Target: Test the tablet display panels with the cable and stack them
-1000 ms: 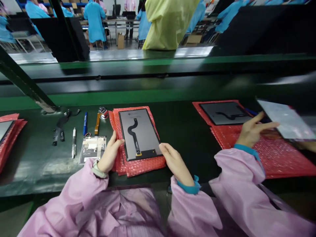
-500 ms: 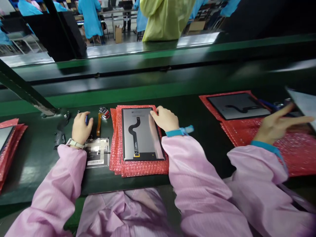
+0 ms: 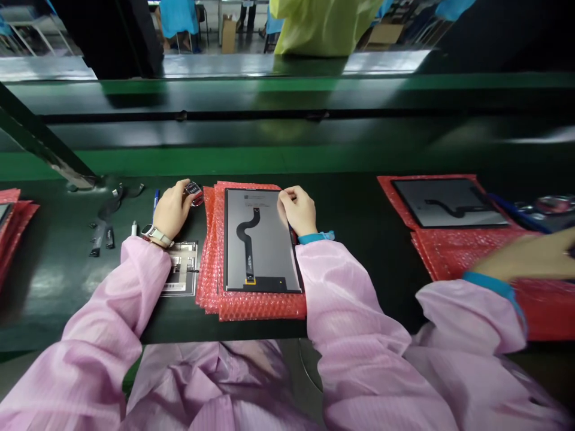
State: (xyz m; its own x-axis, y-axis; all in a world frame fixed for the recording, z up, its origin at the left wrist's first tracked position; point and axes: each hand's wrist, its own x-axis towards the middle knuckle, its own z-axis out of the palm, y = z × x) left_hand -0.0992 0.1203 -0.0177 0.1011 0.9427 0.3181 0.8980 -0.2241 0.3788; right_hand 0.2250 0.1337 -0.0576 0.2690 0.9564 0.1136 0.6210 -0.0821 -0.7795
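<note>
A grey display panel [image 3: 274, 245] with a black ribbon cable [image 3: 246, 242] on its back lies on a stack of red bubble-wrap bags [image 3: 260, 308]. My right hand [image 3: 299, 211] is closed at the panel's upper right edge, thumb and forefinger pinched there. Left of the stack, my left hand [image 3: 173, 209] has its thumb and fingertips around the side of a small round red-and-silver item [image 3: 194, 193], whose exact kind I cannot make out. Beneath my left wrist, a flat panel with tape and a barcode label [image 3: 183, 275] is partly covered.
Black flex cables [image 3: 103, 224], a blue pen [image 3: 156, 200] and a small white-tipped item [image 3: 134, 228] lie on the left. A co-worker's hand [image 3: 525, 257] is blurred over more red bags at right, beside another display panel [image 3: 449, 203]. A metal post [image 3: 49, 143] rises at left.
My left hand has moved right, from beside the blue pen to the round item. My right hand stays at the panel's edge, fingers now pinched. The co-worker's lifted panel has left view.
</note>
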